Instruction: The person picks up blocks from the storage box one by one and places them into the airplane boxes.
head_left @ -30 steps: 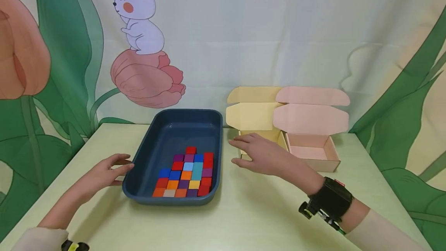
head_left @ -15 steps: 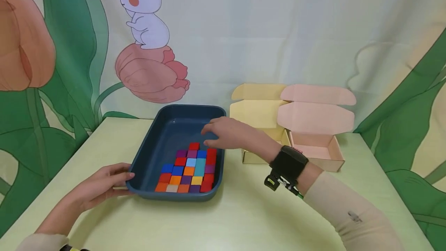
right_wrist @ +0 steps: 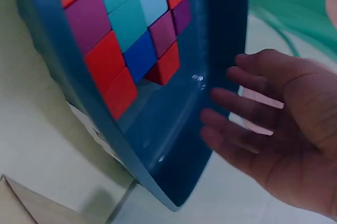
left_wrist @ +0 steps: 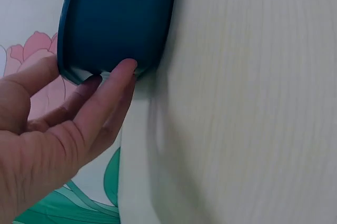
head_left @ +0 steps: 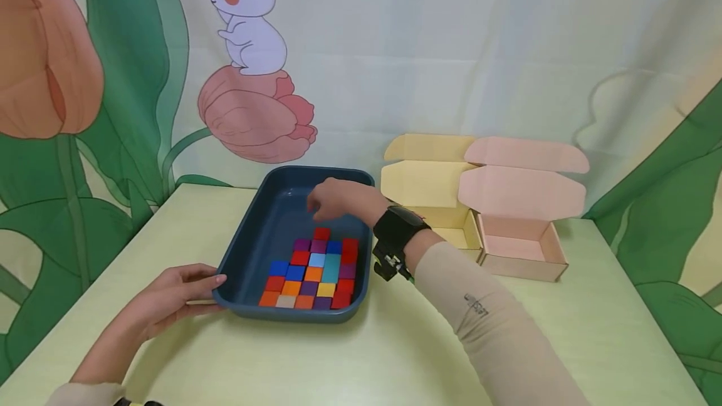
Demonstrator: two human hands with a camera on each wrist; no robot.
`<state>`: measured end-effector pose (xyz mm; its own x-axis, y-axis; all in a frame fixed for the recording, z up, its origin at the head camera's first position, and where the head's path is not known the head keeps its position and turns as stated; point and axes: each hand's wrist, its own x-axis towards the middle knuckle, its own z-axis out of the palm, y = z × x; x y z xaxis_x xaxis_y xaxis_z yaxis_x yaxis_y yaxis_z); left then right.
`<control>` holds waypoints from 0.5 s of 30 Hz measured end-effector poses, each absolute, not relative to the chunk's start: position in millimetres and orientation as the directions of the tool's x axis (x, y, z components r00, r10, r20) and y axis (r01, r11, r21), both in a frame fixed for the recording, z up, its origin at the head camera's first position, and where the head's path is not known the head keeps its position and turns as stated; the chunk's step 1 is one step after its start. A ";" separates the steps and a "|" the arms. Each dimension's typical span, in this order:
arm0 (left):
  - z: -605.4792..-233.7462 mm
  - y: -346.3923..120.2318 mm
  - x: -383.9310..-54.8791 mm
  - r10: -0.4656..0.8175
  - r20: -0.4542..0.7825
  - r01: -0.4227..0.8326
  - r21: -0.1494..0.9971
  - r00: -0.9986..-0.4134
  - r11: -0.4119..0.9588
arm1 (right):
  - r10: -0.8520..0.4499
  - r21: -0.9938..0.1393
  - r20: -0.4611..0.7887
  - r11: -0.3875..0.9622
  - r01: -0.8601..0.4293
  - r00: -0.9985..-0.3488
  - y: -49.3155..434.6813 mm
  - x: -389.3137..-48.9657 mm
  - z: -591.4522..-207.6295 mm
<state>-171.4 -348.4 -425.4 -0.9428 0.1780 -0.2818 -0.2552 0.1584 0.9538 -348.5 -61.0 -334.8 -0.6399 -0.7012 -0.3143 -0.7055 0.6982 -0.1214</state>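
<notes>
The dark blue tray [head_left: 242, 237] stands on the table with several coloured wooden cubes [head_left: 312, 273] laid in a block at its near right part. My left hand [head_left: 175, 296] grips the tray's near left corner; in the left wrist view its thumb is at the rim and its fingers [left_wrist: 113, 90] lie against the outer wall. Over the far part of the tray hovers my right hand [head_left: 335, 198], holding nothing. Its fingers [right_wrist: 245, 108] are loosely bent in the right wrist view, apart from the red cube [right_wrist: 164, 65] at the block's far end.
To the right of the tray stand two lidded cardboard boxes with lids up, a yellow box [head_left: 470, 230] and a pink box [head_left: 521, 266], side by side. A printed cloth [head_left: 429, 67] with a rabbit and tulips hangs behind the table [head_left: 417, 356].
My right hand has moved left from in front of the yellow box to above the tray. My left hand has closed on the tray's corner. The head view has shifted slightly.
</notes>
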 end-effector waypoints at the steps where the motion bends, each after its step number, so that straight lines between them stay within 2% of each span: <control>1: -425.3 -347.3 -170.5 0.165 -0.281 -0.254 0.953 -0.946 0.168 | -0.682 -0.125 -0.333 0.717 -0.686 -0.652 -62.8 -350.4 -337.3; 11: -420.6 -344.8 -171.0 0.133 -0.275 -0.256 0.956 -0.952 0.140 | -0.519 -0.270 -0.486 0.854 -0.444 -0.703 -78.6 -358.1 -354.7; 15: -422.5 -346.1 -167.7 0.139 -0.277 -0.260 0.957 -0.951 0.127 | -0.479 -0.328 -0.534 0.877 -0.351 -0.697 -86.1 -354.4 -360.7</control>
<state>-167.7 -346.1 -422.5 -0.9508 0.1390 -0.2770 -0.2603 0.1272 0.9571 -354.4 -86.1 -360.7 -0.6969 -0.4789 -0.5338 -0.3512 0.8769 -0.3282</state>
